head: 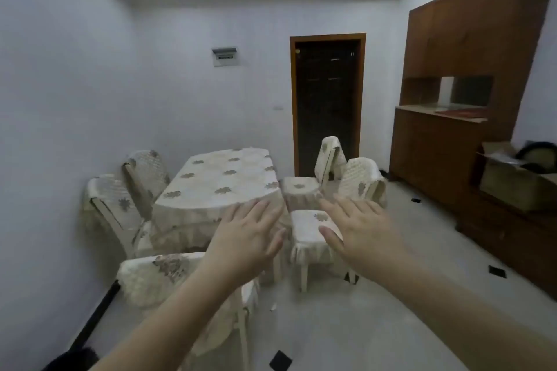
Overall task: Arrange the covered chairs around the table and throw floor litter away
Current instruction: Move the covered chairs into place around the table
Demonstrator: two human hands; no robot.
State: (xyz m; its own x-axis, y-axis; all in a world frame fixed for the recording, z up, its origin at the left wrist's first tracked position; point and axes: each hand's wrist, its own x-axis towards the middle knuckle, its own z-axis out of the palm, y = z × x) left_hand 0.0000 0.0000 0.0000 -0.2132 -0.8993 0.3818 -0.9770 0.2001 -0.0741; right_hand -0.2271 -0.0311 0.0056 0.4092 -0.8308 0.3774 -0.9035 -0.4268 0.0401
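Note:
A table (217, 181) under a cream floral cloth stands against the left wall. Two covered chairs (120, 205) sit at its left side, one behind the other. Another covered chair (156, 274) stands at the near end, below my left arm. On the right, a covered chair (310, 232) stands nearest me, with two more (328, 159) behind it, pulled away from the table. A small white scrap of litter (273, 306) lies on the floor between the near chairs. My left hand (247, 241) and my right hand (361, 232) are stretched forward in the air, fingers straight, holding nothing.
A dark doorway (328, 102) is in the back wall. A brown wooden cabinet (446, 141) runs along the right wall, with a cardboard box (512, 181) on its lower part. The pale floor has small black inlay tiles (280, 360). A dark object (75, 358) lies at bottom left.

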